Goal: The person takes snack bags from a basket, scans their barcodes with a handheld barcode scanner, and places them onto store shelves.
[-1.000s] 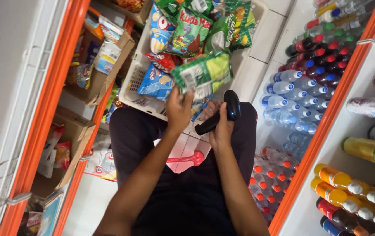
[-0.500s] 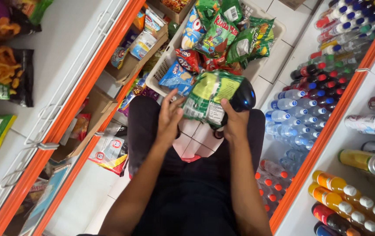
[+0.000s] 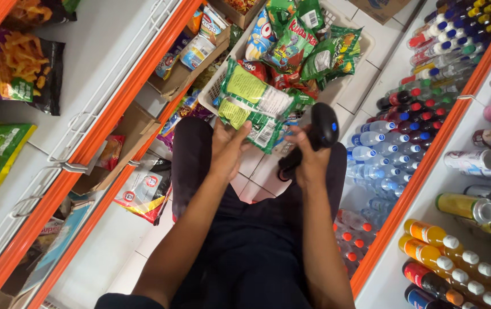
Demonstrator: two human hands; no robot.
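My left hand [image 3: 227,150] holds two green snack packets [image 3: 252,102] fanned out, their backs turned up toward me. My right hand [image 3: 309,159] grips a black handheld scanner [image 3: 317,135], its head level with the packets' right edge and touching or nearly touching them. Both hands hover above my lap, just in front of a white plastic basket [image 3: 215,90] heaped with more snack bags in green, red and blue.
Orange-edged white shelves [image 3: 108,86] run along the left with snack bags and open cardboard boxes below. On the right, shelves [image 3: 428,166] carry bottled water, soda bottles and cans. White tiled floor shows between my knees.
The hands have moved little; the packets have spread apart and the view has shifted so the left shelf's snack bags show more. The scanner stays beside the packets.
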